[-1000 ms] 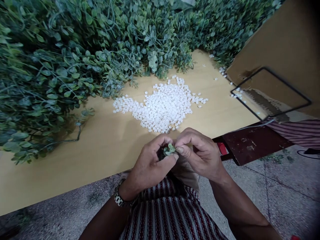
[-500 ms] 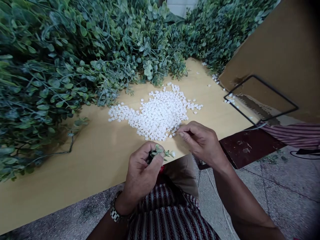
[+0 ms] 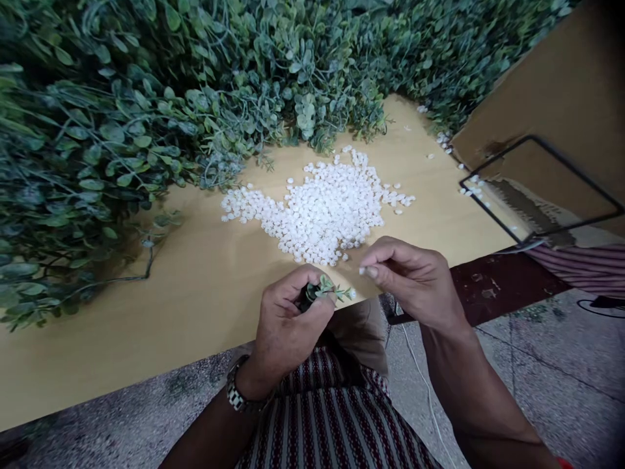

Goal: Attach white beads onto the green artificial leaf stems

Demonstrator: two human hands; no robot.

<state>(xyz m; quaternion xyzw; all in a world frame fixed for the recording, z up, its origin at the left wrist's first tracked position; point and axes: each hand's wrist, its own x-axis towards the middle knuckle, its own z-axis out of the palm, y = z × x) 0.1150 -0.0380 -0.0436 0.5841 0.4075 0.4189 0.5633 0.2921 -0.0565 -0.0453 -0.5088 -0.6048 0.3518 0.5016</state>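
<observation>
My left hand [image 3: 295,319] is closed around a small leafy green sprig [image 3: 326,286]. The sprig points right and has a white bit at its tip. Something dark shows inside the curl of my left fingers, but I cannot make out what it is. Thumb and forefinger of my right hand [image 3: 410,277] pinch a small white bead [image 3: 362,270], just to the right of the sprig's tip and apart from it. Beyond both hands, a heap of small white beads [image 3: 332,205] is spread over the table [image 3: 205,293].
Thick green artificial foliage [image 3: 195,85] lines the back and left of the table, with a loose stem [image 3: 122,279] lying at the left. On the right are a cardboard sheet [image 3: 576,98], a black wire frame [image 3: 576,167] and striped cloth [image 3: 576,266].
My right hand has come away from the edge of the heap, with a white bead now showing between its fingertips. The whole view has shifted slightly; my left hand keeps the sprig.
</observation>
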